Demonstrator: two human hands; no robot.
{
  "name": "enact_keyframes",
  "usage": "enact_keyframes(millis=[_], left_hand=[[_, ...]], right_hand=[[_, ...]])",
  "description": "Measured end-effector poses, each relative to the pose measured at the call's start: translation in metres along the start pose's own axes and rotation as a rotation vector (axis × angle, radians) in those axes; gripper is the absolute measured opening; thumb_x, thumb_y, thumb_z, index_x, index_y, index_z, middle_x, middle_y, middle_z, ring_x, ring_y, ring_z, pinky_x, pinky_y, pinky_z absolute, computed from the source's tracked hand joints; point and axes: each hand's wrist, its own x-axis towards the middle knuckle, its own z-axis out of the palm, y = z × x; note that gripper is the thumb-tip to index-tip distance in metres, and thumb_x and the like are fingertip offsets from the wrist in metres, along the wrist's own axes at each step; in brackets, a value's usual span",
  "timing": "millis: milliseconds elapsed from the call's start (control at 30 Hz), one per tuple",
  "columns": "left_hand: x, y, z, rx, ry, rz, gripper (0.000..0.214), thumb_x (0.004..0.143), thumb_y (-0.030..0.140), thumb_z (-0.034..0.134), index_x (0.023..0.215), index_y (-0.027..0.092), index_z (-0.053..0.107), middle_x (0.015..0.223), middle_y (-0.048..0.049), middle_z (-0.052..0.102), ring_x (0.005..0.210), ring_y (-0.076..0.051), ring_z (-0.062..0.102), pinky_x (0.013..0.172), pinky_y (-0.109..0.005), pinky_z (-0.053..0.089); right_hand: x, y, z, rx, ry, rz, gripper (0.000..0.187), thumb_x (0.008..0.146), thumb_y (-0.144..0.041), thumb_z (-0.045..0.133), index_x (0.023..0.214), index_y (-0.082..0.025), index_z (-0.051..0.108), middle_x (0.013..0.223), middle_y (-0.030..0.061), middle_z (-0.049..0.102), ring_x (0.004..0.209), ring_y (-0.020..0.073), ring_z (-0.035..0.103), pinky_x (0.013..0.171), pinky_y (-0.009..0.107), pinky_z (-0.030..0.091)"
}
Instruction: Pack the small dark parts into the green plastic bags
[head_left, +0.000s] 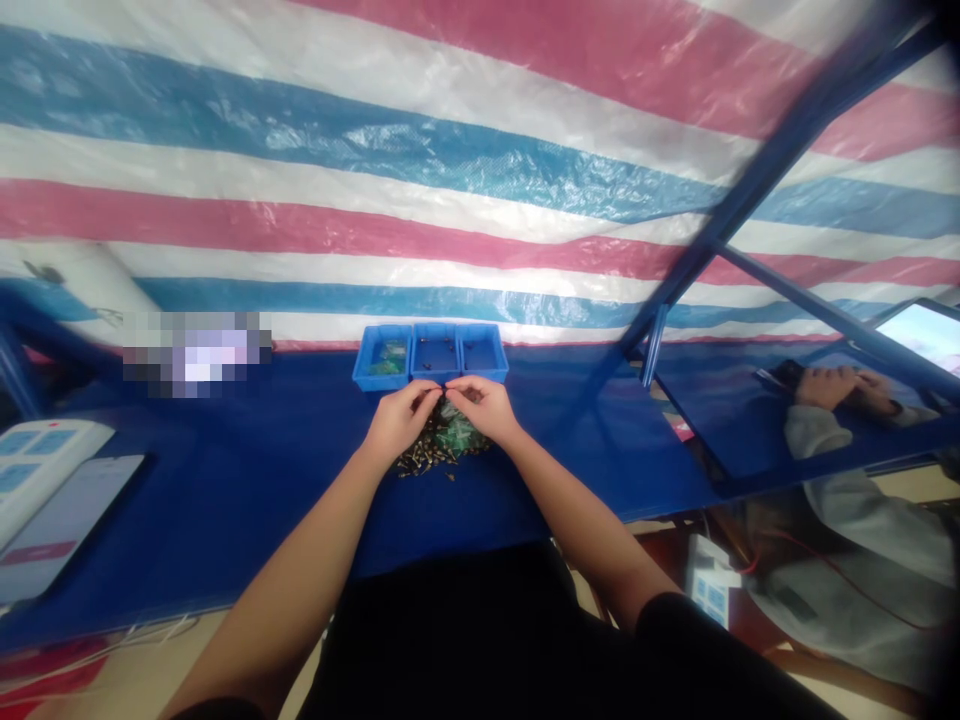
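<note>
My left hand (401, 417) and my right hand (486, 405) meet over a heap of small brass-coloured and green parts (442, 447) on the blue table (247, 480). Both hands have their fingers pinched together, fingertips nearly touching, on something too small to name. Just behind the hands stand three joined blue bins (430, 355): the left one holds green pieces, the middle and right ones hold a few dark bits.
A white power strip (37, 465) and a phone (64, 525) lie at the left. A blue metal frame post (720, 230) slants up at the right. Beyond it another person's hand (836, 385) rests on a neighbouring table near a screen (922, 335). A striped tarp hangs behind.
</note>
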Motion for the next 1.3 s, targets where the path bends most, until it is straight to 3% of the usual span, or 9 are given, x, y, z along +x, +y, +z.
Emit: enact_keyframes(millis=[167, 400, 600, 900, 1100, 1300], left_hand=[[-0.0002, -0.0003, 0.0008, 0.007, 0.024, 0.027, 0.027, 0.091, 0.043, 0.054, 0.102, 0.022, 0.066, 0.069, 0.0021, 0.064, 0.061, -0.011, 0.059, 0.065, -0.021, 0.046], [-0.0006, -0.0001, -0.0011, 0.008, 0.000, 0.020, 0.029, 0.093, 0.045, 0.051, 0.100, 0.022, 0.067, 0.082, -0.0010, 0.070, 0.069, -0.013, 0.064, 0.066, -0.023, 0.047], [0.0002, 0.0017, -0.0011, 0.008, 0.024, 0.033, 0.028, 0.091, 0.044, 0.055, 0.104, 0.022, 0.066, 0.068, 0.0026, 0.064, 0.062, -0.011, 0.059, 0.065, -0.021, 0.046], [-0.0007, -0.0018, -0.0001, 0.008, -0.007, 0.016, 0.032, 0.093, 0.048, 0.048, 0.100, 0.021, 0.066, 0.085, -0.0023, 0.071, 0.070, -0.014, 0.064, 0.067, -0.023, 0.048], [-0.0004, 0.0008, 0.0000, -0.002, 0.029, 0.021, 0.030, 0.092, 0.045, 0.053, 0.104, 0.022, 0.065, 0.070, 0.0019, 0.065, 0.062, -0.012, 0.059, 0.065, -0.022, 0.047], [-0.0004, 0.0013, -0.0011, 0.007, 0.013, 0.034, 0.029, 0.092, 0.045, 0.051, 0.098, 0.022, 0.067, 0.078, 0.0000, 0.069, 0.066, -0.012, 0.061, 0.066, -0.022, 0.047]], right_hand=[[-0.0004, -0.0008, -0.0002, 0.010, 0.001, 0.003, 0.030, 0.077, -0.043, 0.069, 0.094, -0.018, 0.073, 0.087, 0.0062, 0.074, 0.070, 0.0153, 0.067, 0.067, 0.029, 0.055], [0.0004, 0.0034, 0.0007, -0.003, -0.002, -0.004, 0.030, 0.078, -0.043, 0.069, 0.095, -0.019, 0.073, 0.088, 0.0058, 0.074, 0.072, 0.0154, 0.067, 0.068, 0.029, 0.055], [0.0004, -0.0012, -0.0006, 0.011, 0.005, -0.003, 0.028, 0.078, -0.040, 0.070, 0.093, -0.018, 0.074, 0.086, 0.0062, 0.074, 0.069, 0.0148, 0.066, 0.066, 0.028, 0.054], [0.0001, 0.0003, -0.0003, 0.005, 0.000, 0.016, 0.032, 0.077, -0.045, 0.070, 0.095, -0.018, 0.073, 0.088, 0.0061, 0.074, 0.070, 0.0149, 0.066, 0.068, 0.029, 0.055], [0.0004, 0.0000, -0.0014, -0.009, 0.000, 0.003, 0.032, 0.078, -0.045, 0.068, 0.095, -0.019, 0.073, 0.088, 0.0060, 0.074, 0.070, 0.0150, 0.066, 0.067, 0.029, 0.055], [0.0003, -0.0027, -0.0005, -0.004, 0.003, 0.015, 0.030, 0.077, -0.042, 0.070, 0.094, -0.018, 0.074, 0.086, 0.0056, 0.074, 0.068, 0.0143, 0.066, 0.066, 0.028, 0.055]])
